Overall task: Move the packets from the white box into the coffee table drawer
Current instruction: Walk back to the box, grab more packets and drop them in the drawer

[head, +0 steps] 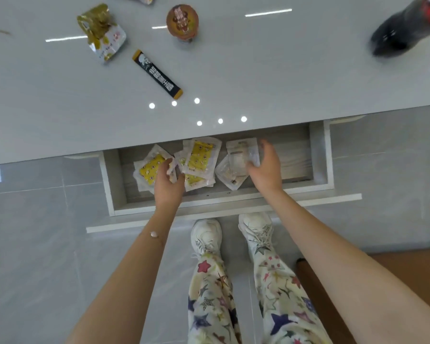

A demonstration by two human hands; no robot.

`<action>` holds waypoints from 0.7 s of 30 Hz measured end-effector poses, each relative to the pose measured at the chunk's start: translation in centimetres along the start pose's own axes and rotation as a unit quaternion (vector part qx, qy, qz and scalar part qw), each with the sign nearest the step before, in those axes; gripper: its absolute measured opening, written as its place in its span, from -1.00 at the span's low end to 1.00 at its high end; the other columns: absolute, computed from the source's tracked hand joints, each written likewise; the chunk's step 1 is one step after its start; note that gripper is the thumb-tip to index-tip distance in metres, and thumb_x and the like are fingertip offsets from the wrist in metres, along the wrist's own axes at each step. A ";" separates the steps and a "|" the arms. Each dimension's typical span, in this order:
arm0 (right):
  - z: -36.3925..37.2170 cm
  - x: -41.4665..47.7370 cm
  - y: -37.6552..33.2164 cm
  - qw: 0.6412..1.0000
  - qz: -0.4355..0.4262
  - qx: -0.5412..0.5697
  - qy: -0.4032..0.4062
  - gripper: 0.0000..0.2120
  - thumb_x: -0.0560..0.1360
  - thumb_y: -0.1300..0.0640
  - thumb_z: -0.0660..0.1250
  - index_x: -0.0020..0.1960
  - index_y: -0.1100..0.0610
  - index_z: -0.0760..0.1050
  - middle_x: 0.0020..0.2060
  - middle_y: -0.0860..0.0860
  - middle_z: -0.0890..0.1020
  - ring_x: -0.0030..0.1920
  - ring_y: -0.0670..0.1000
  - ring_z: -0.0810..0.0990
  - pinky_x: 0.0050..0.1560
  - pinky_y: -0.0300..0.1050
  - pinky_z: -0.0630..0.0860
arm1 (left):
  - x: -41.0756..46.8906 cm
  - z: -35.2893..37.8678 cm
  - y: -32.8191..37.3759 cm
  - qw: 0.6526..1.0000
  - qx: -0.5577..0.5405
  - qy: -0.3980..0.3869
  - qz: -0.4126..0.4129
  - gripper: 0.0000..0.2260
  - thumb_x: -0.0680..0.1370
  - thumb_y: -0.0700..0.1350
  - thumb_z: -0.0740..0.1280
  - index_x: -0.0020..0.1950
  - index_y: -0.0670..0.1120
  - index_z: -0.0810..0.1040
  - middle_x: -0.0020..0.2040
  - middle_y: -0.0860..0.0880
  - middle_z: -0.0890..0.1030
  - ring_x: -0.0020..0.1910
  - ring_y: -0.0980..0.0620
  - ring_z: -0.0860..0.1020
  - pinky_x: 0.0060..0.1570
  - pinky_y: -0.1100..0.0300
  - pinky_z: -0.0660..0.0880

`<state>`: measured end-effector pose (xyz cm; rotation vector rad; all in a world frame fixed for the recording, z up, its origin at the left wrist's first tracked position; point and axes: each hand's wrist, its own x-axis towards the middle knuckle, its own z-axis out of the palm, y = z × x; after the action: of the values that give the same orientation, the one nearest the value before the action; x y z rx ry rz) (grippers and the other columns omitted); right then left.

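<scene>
1. Head view, the drawer: the coffee table has its drawer pulled out toward the person, and the packets lie on the drawer floor in a loose row.
2. Head view, the packets: one yellow packet lies at the left, a second yellow packet overlaps others in the middle, and a heap of clear packets lies to the right of these.
3. Head view, left hand: it reaches into the drawer between the two yellow packets, partly covering the left one. Its fingers are curled round a small pale packet.
4. Head view, right hand: it is at the right edge of the clear packets, thumb lifted apart and fingers bent down onto the heap. Whether it grips a packet or only touches them cannot be told.
5. Head view, the table top: a gold snack bag, a black stick sachet and a round brown lid lie well apart from the hands, and a blurred dark bottle stands at the far right.
6. Head view, below: white shoes stand just in front of the drawer.
</scene>
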<state>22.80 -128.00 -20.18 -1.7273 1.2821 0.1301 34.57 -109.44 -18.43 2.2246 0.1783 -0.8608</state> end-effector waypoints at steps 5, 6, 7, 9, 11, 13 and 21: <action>-6.0 -5.5 -6.8 0.965 -0.158 -0.208 0.004 -0.42 0.49 0.10 0.36 0.46 0.05 0.26 0.38 0.03 0.42 0.38 0.09 0.34 0.36 0.10 0.35 | -5.7 -7.9 4.1 0.950 0.249 0.022 0.185 -0.61 0.60 -0.03 0.21 0.44 0.03 0.38 0.40 -0.05 0.44 0.38 -0.12 0.37 0.36 -0.12 0.29; -7.5 -6.7 -8.4 0.944 -0.190 -0.271 -0.001 -0.41 0.49 0.11 0.35 0.47 0.03 0.25 0.39 0.04 0.40 0.40 0.11 0.32 0.37 0.11 0.33 | -6.8 -9.6 5.1 0.914 0.331 0.038 0.233 -0.61 0.60 0.01 0.18 0.44 0.04 0.38 0.40 -0.06 0.44 0.40 -0.16 0.35 0.39 -0.19 0.21; -9.0 -7.9 -10.1 0.921 -0.215 -0.324 -0.009 -0.40 0.49 0.13 0.33 0.49 0.02 0.23 0.41 0.05 0.37 0.42 0.13 0.28 0.39 0.12 0.28 | -8.1 -11.4 6.3 0.882 0.391 0.048 0.260 -0.59 0.59 0.05 0.15 0.43 0.04 0.39 0.40 -0.08 0.45 0.40 -0.20 0.34 0.40 -0.23 0.15; -11.8 -10.6 -13.8 0.893 -0.246 -0.375 -0.022 -0.38 0.50 0.19 0.29 0.51 0.00 0.19 0.45 0.06 0.31 0.47 0.18 0.18 0.43 0.16 0.16 | -10.7 -14.9 9.0 0.851 0.441 0.054 0.281 -0.53 0.55 0.10 0.13 0.45 0.04 0.36 0.40 -0.10 0.44 0.40 -0.23 0.32 0.39 -0.27 0.10; -14.5 -13.5 -17.5 0.877 -0.262 -0.403 -0.031 -0.36 0.51 0.22 0.24 0.53 -0.03 0.14 0.49 0.06 0.24 0.51 0.19 0.08 0.46 0.18 0.04 | -13.7 -18.1 11.6 0.849 0.444 0.070 0.279 -0.53 0.58 0.11 0.15 0.48 0.03 0.32 0.43 -0.11 0.40 0.43 -0.25 0.28 0.40 -0.29 0.07; -17.0 -16.5 -21.0 0.861 -0.270 -0.428 -0.046 -0.36 0.53 0.19 0.22 0.54 -0.05 0.08 0.52 0.04 0.16 0.53 0.17 0.00 0.48 0.17 -0.06 | -17.1 -20.9 14.1 0.852 0.440 0.087 0.269 -0.52 0.60 0.12 0.17 0.50 0.04 0.27 0.46 -0.11 0.35 0.47 -0.24 0.22 0.42 -0.29 0.01; -21.9 -26.2 -30.9 0.808 -0.347 -0.473 -0.061 -0.30 0.55 0.20 0.22 0.56 -0.06 -0.05 0.55 0.06 0.05 0.54 0.16 -0.09 0.50 0.15 -0.14 | -29.5 -26.3 18.6 0.870 0.441 0.129 0.180 -0.42 0.60 0.21 0.05 0.57 0.07 0.03 0.56 -0.11 0.12 0.53 -0.22 0.03 0.46 -0.26 -0.09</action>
<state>26.32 -125.72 25.65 -2.8761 0.3663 0.5012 32.64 -101.34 24.47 3.0701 -0.6210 -0.4561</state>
